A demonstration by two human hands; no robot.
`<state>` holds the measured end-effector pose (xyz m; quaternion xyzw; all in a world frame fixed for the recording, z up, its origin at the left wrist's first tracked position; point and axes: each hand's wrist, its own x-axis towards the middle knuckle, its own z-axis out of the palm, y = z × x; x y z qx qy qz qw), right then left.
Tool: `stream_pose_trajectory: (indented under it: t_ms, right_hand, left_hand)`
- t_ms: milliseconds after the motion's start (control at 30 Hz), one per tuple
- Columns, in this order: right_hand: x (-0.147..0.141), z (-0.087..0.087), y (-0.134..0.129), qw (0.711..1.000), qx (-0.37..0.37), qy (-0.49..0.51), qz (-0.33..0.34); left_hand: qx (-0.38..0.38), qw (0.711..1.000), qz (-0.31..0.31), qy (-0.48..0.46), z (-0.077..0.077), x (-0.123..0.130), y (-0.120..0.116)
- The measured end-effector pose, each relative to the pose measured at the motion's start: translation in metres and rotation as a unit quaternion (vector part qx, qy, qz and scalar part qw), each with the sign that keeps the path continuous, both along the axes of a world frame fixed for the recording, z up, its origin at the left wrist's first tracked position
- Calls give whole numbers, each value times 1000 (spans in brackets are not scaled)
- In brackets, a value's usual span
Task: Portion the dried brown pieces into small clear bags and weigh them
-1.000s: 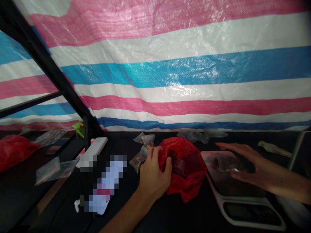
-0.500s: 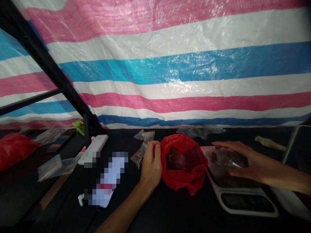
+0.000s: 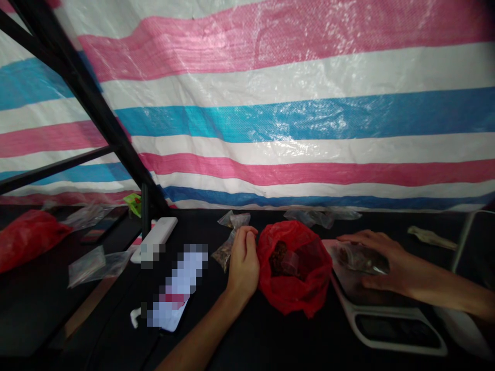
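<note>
A red plastic bag [image 3: 309,296] stands open at the centre, with brown dried bits and a small clear cup [image 3: 289,263] inside. My left hand [image 3: 244,263] rests against its left side, fingers curled together; what they hold, if anything, is hidden. Small clear bags of brown bits [image 3: 223,252] lie just left of that hand. Over the kitchen scale [image 3: 348,299] at the right, my right hand [image 3: 381,255] has its thumb and fingers around a clear bag of dark contents [image 3: 359,257], which sits on the scale's plate.
A lit phone [image 3: 178,288], a white earbud [image 3: 134,317] and a white box-like object [image 3: 158,237] lie left. Clear bags [image 3: 325,215] lie behind the red bag. Another red bag [image 3: 33,237] is far left. A black frame [image 3: 93,113] stands before the striped sheet [image 3: 270,123].
The whole view has shifted slightly, so things appear a little lower and further right. Both hands keep nearly the same places beside the red bag and over the scale.
</note>
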<state>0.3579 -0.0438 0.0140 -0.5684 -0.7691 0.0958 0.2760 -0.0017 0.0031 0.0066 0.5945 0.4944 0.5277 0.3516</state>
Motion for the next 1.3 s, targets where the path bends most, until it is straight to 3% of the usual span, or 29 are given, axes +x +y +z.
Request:
stream_pose_trajectory:
  t_ms: [200, 300, 400, 633, 833, 1167, 1300]
  right_hand:
    - [-5, 12, 10, 997, -81, 4, 2]
    - [-26, 25, 12, 991, -114, 62, 26]
    - [-58, 30, 7, 990, -76, 110, 45]
    - [-109, 19, 4, 996, -39, -29, 75]
    - [-117, 20, -1, 991, -51, -57, 106]
    - [-117, 26, -4, 995, -44, -44, 83]
    - [-104, 27, -5, 997, -5, -37, 69]
  left_hand:
    - [-8, 1000, 0, -15, -4, 0, 3]
    - [-37, 999, -17, -30, -6, 1, 3]
    - [-85, 993, -51, -61, -6, 5, 1]
    - [-125, 984, -87, -97, -2, 11, -1]
    - [-119, 983, -101, -101, -1, 12, -2]
    - [-124, 985, -90, -83, 0, 9, -2]
    - [-125, 985, -85, -85, 1, 8, -1]
